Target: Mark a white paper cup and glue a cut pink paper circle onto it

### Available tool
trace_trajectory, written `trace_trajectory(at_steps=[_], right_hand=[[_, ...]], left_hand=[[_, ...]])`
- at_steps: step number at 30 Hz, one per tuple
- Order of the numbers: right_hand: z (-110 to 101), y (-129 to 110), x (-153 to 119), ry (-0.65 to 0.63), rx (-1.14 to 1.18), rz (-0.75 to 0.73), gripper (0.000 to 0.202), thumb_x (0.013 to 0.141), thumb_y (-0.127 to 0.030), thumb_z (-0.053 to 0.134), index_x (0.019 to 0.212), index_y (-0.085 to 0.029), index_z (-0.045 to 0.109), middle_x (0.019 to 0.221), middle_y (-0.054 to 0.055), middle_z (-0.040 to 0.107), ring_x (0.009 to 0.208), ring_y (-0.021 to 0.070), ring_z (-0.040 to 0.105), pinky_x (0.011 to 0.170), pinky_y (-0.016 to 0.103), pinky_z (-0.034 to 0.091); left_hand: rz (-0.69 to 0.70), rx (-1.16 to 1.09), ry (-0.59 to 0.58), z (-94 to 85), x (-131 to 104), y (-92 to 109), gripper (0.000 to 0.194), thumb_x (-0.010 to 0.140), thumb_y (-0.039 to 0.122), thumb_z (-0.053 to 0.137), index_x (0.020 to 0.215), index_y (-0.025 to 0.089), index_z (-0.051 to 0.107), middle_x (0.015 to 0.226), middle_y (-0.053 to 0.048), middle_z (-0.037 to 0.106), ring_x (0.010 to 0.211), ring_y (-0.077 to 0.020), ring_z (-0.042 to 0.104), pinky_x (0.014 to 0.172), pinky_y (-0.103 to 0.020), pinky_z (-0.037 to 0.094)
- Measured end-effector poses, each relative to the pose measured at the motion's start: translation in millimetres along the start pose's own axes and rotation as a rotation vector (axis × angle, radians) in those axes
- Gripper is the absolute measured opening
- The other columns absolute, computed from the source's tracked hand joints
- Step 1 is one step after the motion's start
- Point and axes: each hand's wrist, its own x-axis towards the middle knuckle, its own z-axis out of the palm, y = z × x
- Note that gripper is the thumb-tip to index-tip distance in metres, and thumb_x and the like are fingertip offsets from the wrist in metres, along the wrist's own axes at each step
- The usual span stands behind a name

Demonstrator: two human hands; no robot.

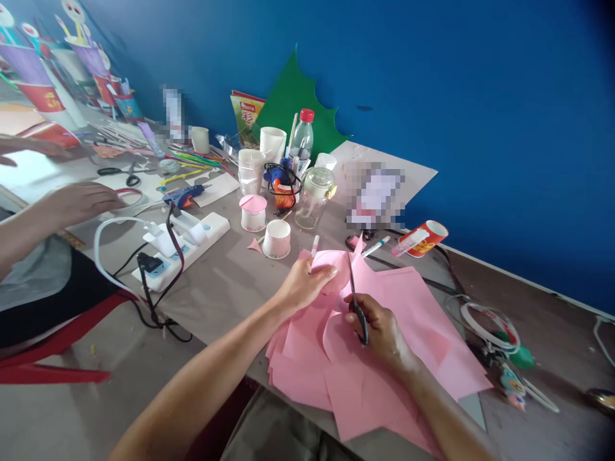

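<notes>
My left hand (307, 280) is closed on a piece of pink paper (331, 262) with a rounded edge, its thumb lying on top. In my right hand (377, 326) is a pair of dark-handled scissors (353, 288), the blades pointing away from me at the right edge of that piece. A narrow pink strip stands up beside the blade tips. Under both hands spreads a loose stack of pink sheets (408, 301). Just beyond my left hand stand a white paper cup (277, 239) and another cup (253, 218) topped with a pink paper cone.
A power strip (211, 230) with plugs and cables lies at the left, near a co-worker's hand (86, 202) and a blue glue gun (185, 196). A glass jar (312, 202) and a red-capped bottle (303, 134) stand behind. A red cup (430, 238) lies at the right.
</notes>
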Motion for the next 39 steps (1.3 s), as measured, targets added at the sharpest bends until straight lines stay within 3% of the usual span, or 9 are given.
trace_trajectory(at_steps=[5,11,20,39], right_hand=[[-0.9,-1.5,0.5,0.001,-0.001,0.011,0.028,0.084,-0.043,0.057,0.1,-0.019,0.058,0.065,-0.002,0.055,0.052,0.0115,0.046,0.05,0.022,0.04],[-2.2,-1.5,-0.5,-0.012,-0.027,0.012,0.027,0.084,-0.043,0.057,0.099,-0.02,0.057,0.065,-0.003,0.055,0.053,0.0119,0.046,0.051,0.022,0.039],[-3.7,-7.4,-2.7,-0.069,0.015,0.076,0.031,0.083,-0.046,0.057,0.097,-0.019,0.056,0.061,-0.004,0.049,0.052,0.0115,0.041,0.049,0.023,0.036],[-5.1,-11.0,-1.0,-0.058,-0.029,0.049,0.032,0.083,-0.047,0.056,0.095,-0.018,0.058,0.061,-0.003,0.052,0.052,0.0121,0.044,0.049,0.023,0.038]], left_hand=[[0.005,-0.001,-0.007,-1.5,0.1,1.5,0.036,0.075,0.04,0.058,0.06,0.022,0.029,0.056,0.006,0.029,0.052,-0.0069,0.026,0.047,-0.023,0.019],[0.022,0.053,-0.096,-8.9,-1.5,7.3,0.039,0.078,0.039,0.054,0.057,0.022,0.026,0.053,0.006,0.025,0.048,-0.006,0.022,0.045,-0.024,0.016],[-0.077,0.07,0.0,-15.2,1.9,3.0,0.028,0.07,0.039,0.067,0.07,0.019,0.048,0.055,0.006,0.041,0.05,-0.0082,0.037,0.045,-0.022,0.024],[-0.093,0.08,-0.036,-13.9,-0.4,6.0,0.025,0.072,0.035,0.061,0.071,0.021,0.041,0.057,0.006,0.038,0.051,-0.0084,0.035,0.044,-0.022,0.025]])
